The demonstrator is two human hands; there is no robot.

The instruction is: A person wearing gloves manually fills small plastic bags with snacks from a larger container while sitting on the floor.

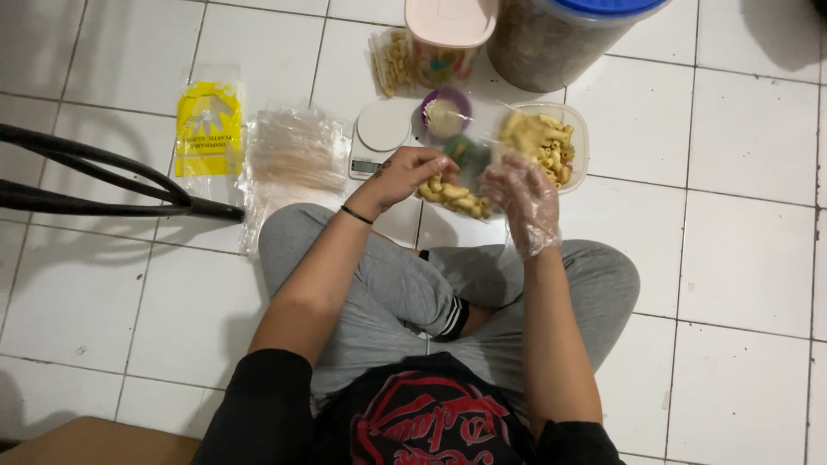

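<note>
Taking the small white kitchen scale [376,136] as the landmark: far to its left a dark curved chair leg [103,176] crosses the white tiled floor [732,258]. Nearer, still left of the scale, lies a flat packet with a yellow label [208,129], and just beside the scale on that side a loose stack of clear plastic bags [289,164]. Directly below the scale the bare left hand [405,176], a dark band on its wrist, is curled shut around the top of a small clear bag of yellow snack pieces [452,196], which hangs just to the scale's lower right, above the person's crossed legs in grey trousers. Right of the scale sits a purple cup [445,112]; above and right of it stand a tub with a pale pink lid [448,34] and a large jar with a blue lid [560,39]. Further right of the scale is a clear tub of yellow snacks [551,138]. The right hand [525,198], in a thin clear plastic glove, hovers beside the bag below that tub, fingers loosely bent and half open; whether it holds any pieces cannot be told.
</note>
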